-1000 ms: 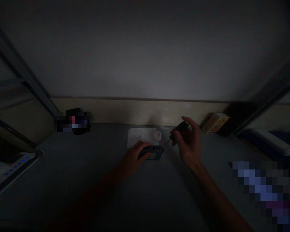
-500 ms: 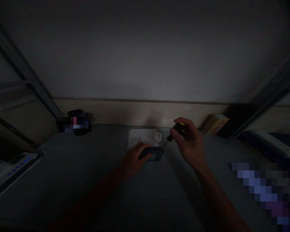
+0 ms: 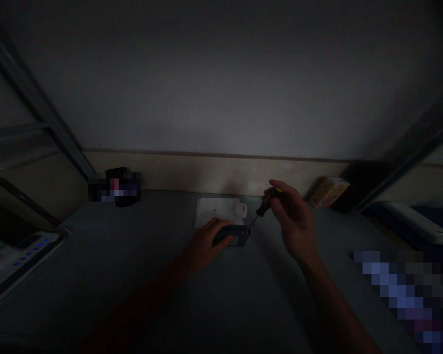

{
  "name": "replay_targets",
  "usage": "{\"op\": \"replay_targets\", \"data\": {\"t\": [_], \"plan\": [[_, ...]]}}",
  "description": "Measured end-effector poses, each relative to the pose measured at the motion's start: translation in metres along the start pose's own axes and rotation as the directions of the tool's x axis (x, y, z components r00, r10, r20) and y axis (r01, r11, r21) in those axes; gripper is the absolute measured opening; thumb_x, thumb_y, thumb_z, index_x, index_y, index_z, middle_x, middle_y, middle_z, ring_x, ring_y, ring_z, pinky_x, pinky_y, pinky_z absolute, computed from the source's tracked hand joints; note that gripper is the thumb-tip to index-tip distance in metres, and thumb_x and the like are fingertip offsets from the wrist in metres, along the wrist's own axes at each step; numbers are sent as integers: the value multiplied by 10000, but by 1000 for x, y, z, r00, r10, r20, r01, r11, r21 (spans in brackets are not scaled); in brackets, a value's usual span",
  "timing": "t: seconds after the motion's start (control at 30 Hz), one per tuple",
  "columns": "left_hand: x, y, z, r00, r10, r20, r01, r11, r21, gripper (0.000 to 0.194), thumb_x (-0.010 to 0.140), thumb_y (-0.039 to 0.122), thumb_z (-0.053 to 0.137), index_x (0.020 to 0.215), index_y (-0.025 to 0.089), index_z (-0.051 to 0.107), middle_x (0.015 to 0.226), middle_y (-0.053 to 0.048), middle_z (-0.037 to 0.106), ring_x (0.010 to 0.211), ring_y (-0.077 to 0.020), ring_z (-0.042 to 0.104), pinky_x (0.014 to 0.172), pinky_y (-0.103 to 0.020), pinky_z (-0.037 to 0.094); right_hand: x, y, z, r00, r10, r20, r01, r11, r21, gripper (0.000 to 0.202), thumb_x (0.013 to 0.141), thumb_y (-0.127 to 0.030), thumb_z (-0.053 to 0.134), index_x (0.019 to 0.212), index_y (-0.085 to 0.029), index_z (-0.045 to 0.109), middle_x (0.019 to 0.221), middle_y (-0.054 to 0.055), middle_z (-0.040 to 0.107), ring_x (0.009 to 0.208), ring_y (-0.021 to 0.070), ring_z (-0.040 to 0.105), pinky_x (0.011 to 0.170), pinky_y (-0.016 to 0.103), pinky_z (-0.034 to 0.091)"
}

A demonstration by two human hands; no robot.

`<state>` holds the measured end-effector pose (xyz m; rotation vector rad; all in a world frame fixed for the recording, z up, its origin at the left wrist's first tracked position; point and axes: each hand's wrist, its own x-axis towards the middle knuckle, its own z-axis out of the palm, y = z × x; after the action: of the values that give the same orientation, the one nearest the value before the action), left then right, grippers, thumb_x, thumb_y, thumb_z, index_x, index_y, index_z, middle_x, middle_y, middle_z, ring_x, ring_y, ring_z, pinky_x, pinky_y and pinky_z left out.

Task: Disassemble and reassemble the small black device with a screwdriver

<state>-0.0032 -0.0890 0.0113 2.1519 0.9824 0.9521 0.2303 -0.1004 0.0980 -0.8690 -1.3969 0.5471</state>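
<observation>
A small dark box-shaped device (image 3: 241,237) with a slotted vent along its top edge and a greenish label is gripped by my left hand (image 3: 208,241) near the middle of the table. My right hand (image 3: 293,214) is closed round the dark handle of a screwdriver (image 3: 267,201) that has a yellow spot at its end. The thin shaft slants down to the left, and its tip is at the device's right end. Dim light hides whether a screw sits there. Just behind the device lies a white paper (image 3: 221,207) with a small dark dot on it.
On the grey table (image 3: 221,300), a power strip (image 3: 29,260) with several blue lights lies at the left. A dark object (image 3: 127,196), partly blurred out, stands at the back left. A small patterned carton (image 3: 328,191) leans at the back right, and a pixelated patch covers the right.
My right hand's fingers and thumb have shifted on the screwdriver handle, baring more of it. The tip stays at the device's right end, and my left hand keeps its hold.
</observation>
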Motion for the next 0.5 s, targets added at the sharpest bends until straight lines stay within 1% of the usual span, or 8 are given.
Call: {"op": "replay_targets", "data": {"t": [0.07, 0.13, 0.2, 0.3, 0.37, 0.43, 0.5], "plan": [[0, 1, 0, 1000, -6, 4, 6, 1000, 6, 288, 1022, 310, 586, 1307, 270, 598, 1191, -58, 648, 1125, -219, 638, 986, -365, 507, -1, 2, -2, 1000, 9, 28, -11, 998, 68, 332, 1012, -337, 583, 1339, -342, 643, 1162, 65, 696, 1065, 245, 685, 918, 453, 581], [0, 3, -1, 1000, -7, 8, 7, 1000, 7, 285, 1021, 303, 588, 1304, 269, 596, 1182, -53, 644, 1108, -211, 639, 969, -350, 508, -1, 4, -1, 1000, 4, 30, -6, 996, 88, 308, 1025, -347, 553, 1315, -334, 654, 1202, 72, 691, 1104, 257, 676, 933, 469, 575], [0, 3, -1, 1000, -2, 9, 2, 1000, 4, 281, 1022, 303, 589, 1301, 269, 594, 1176, -48, 643, 1099, -206, 640, 961, -340, 508, -1, 4, 1, 1000, -8, 7, 7, 999, 44, 262, 984, -351, 631, 1239, -334, 686, 1212, 64, 660, 1091, 244, 658, 905, 431, 582], [0, 4, -1, 1000, 5, 6, -5, 1000, 1, 283, 1021, 302, 592, 1303, 272, 590, 1179, -46, 643, 1104, -206, 641, 966, -341, 505, -2, 2, 5, 998, -21, -59, 20, 1000, -16, 266, 902, -319, 749, 1163, -345, 707, 1099, 35, 623, 957, 198, 638, 800, 350, 587], [-1, 4, -2, 1000, 0, 10, 0, 1000, 6, 289, 1021, 301, 594, 1308, 275, 588, 1186, -46, 643, 1111, -208, 640, 967, -342, 505, -3, 2, 6, 998, -2, -70, 1, 1000, -16, 300, 924, -315, 723, 1221, -351, 692, 1058, 30, 631, 924, 192, 639, 801, 355, 582], [0, 4, -2, 1000, -12, 16, 12, 1000, 19, 286, 1018, 302, 598, 1303, 275, 593, 1182, -45, 643, 1102, -210, 643, 957, -342, 507, -4, 4, 4, 998, 23, -52, -22, 999, 29, 392, 971, -321, 657, 1359, -364, 620, 1090, 41, 661, 963, 208, 659, 866, 402, 576], [0, 4, -2, 999, -22, 25, 21, 999, 33, 283, 1021, 302, 592, 1303, 274, 594, 1185, -47, 642, 1103, -212, 642, 953, -344, 508, -5, 7, 3, 999, 31, -39, -27, 995, 99, 418, 1003, -326, 601, 1418, -359, 564, 1125, 54, 683, 1013, 230, 674, 920, 450, 563]]}}
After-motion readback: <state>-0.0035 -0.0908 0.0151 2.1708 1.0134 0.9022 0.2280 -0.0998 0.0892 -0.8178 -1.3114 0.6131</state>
